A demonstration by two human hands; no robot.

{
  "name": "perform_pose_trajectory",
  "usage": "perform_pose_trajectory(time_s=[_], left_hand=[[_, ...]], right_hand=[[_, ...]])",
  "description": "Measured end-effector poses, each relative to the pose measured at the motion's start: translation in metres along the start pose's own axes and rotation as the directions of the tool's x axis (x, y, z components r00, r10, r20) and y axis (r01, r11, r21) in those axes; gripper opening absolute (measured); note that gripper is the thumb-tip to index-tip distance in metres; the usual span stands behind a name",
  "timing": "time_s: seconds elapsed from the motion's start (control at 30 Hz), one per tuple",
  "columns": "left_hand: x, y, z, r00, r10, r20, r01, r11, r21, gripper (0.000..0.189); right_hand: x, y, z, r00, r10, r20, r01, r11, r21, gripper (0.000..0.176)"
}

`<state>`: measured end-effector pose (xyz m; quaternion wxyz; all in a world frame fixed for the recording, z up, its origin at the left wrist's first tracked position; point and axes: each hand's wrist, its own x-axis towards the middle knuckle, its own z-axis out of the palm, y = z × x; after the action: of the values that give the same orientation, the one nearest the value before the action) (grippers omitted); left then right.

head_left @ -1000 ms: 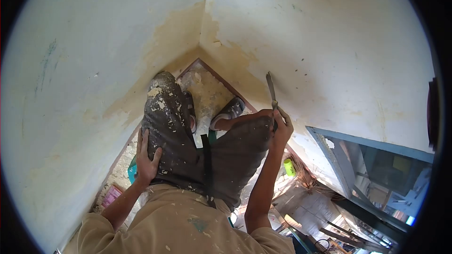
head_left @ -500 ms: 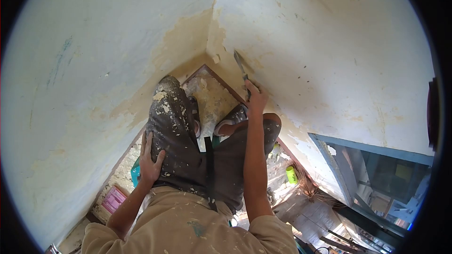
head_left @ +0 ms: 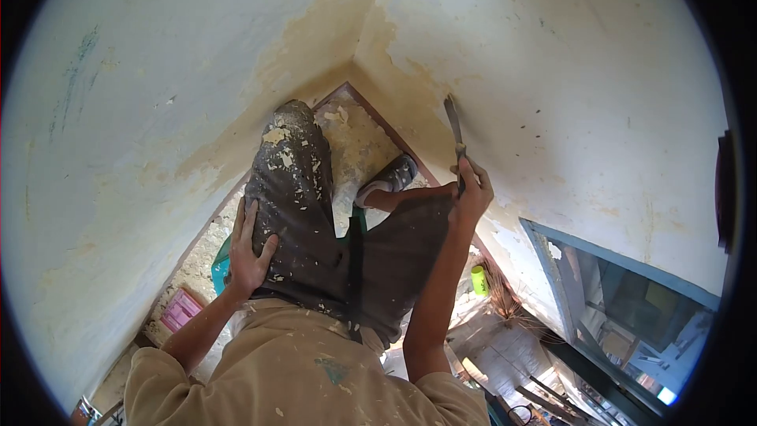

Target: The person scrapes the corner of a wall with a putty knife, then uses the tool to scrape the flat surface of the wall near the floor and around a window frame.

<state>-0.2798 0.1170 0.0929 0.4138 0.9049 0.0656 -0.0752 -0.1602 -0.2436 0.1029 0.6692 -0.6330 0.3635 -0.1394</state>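
Nearest, on the left, the left hand (head_left: 251, 260) is resting on the paint-flecked dark trousers (head_left: 293, 189), its fingers loosely spread and holding nothing. Farther forward on the right, the right hand (head_left: 475, 189) is curling its fingers firmly around the handle of a narrow scraper (head_left: 453, 120), which is looking light and stiff, and is probably best held there, clear of the thin blade. The blade is pointing far and slightly left by the right wall (head_left: 583, 102), though whether its tip is touching the surface I cannot tell.
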Motion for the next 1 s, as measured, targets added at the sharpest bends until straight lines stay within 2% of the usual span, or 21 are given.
perform_pose_trajectory(time_s=[0.07, 0.13, 0.2, 0.27, 0.3, 0.47, 0.53, 0.6, 0.7, 0.8, 0.93, 1.0], left_hand=[[-0.001, 0.002, 0.001, 1.0, -0.027, 0.003, 0.027, 0.999, -0.017, 0.069], [-0.001, 0.003, 0.001, 0.999, -0.038, -0.007, 0.038, 0.999, -0.015, 0.069], [-0.003, 0.004, 0.003, 0.999, -0.028, -0.023, 0.028, 0.999, 0.015, 0.069], [-0.004, 0.003, 0.003, 0.999, -0.036, -0.014, 0.036, 0.999, 0.014, 0.069], [-0.004, 0.002, 0.004, 0.999, -0.041, -0.014, 0.041, 0.999, 0.005, 0.069], [-0.006, 0.001, 0.005, 0.998, -0.055, -0.025, 0.055, 0.998, 0.011, 0.07], [-0.006, 0.002, 0.006, 0.999, -0.049, -0.023, 0.049, 0.999, 0.003, 0.07], [-0.006, 0.002, 0.005, 0.999, -0.042, -0.015, 0.042, 0.999, 0.001, 0.069], [-0.004, 0.003, 0.003, 0.999, -0.038, -0.002, 0.038, 0.999, 0.034, 0.069], [-0.004, 0.004, 0.003, 0.999, -0.037, 0.006, 0.037, 0.999, 0.029, 0.069], [-0.003, 0.003, 0.004, 1.0, -0.028, 0.002, 0.028, 1.0, -0.001, 0.068], [-0.004, 0.004, 0.005, 1.0, -0.022, -0.011, 0.022, 1.0, 0.008, 0.068]], right_hand=[[0.017, 0.002, 0.042, 1.0, 0.002, 0.03, -0.002, 1.0, 0.008, 0.028], [0.03, 0.008, 0.086, 0.994, -0.053, 0.095, 0.063, 0.993, -0.102, 0.027], [0.054, 0.037, 0.121, 0.971, -0.194, 0.14, 0.218, 0.958, -0.187, 0.025], [0.056, 0.043, 0.132, 0.968, -0.206, 0.143, 0.232, 0.952, -0.199, 0.024], [0.055, 0.042, 0.134, 0.965, -0.213, 0.154, 0.243, 0.947, -0.21, 0.024], [0.025, 0.027, 0.059, 0.993, 0.034, 0.109, -0.042, 0.996, 0.073, 0.022], [0.01, 0.017, 0.024, 0.998, 0.064, 0.027, -0.067, 0.992, 0.11, 0.028], [-0.001, 0.017, -0.014, 1.0, -0.008, 0.025, 0.003, 0.983, 0.186, 0.025], [-0.02, -0.001, -0.042, 0.999, -0.002, -0.035, 0.009, 0.978, 0.208, 0.022], [-0.018, -0.001, -0.03, 0.999, 0.015, -0.04, -0.006, 0.979, 0.202, 0.021], [0.004, 0.007, 0.021, 0.999, 0.031, -0.02, -0.027, 0.981, 0.192, 0.022], [0.013, 0.008, 0.05, 0.998, 0.023, 0.057, -0.034, 0.979, 0.199, 0.023]])
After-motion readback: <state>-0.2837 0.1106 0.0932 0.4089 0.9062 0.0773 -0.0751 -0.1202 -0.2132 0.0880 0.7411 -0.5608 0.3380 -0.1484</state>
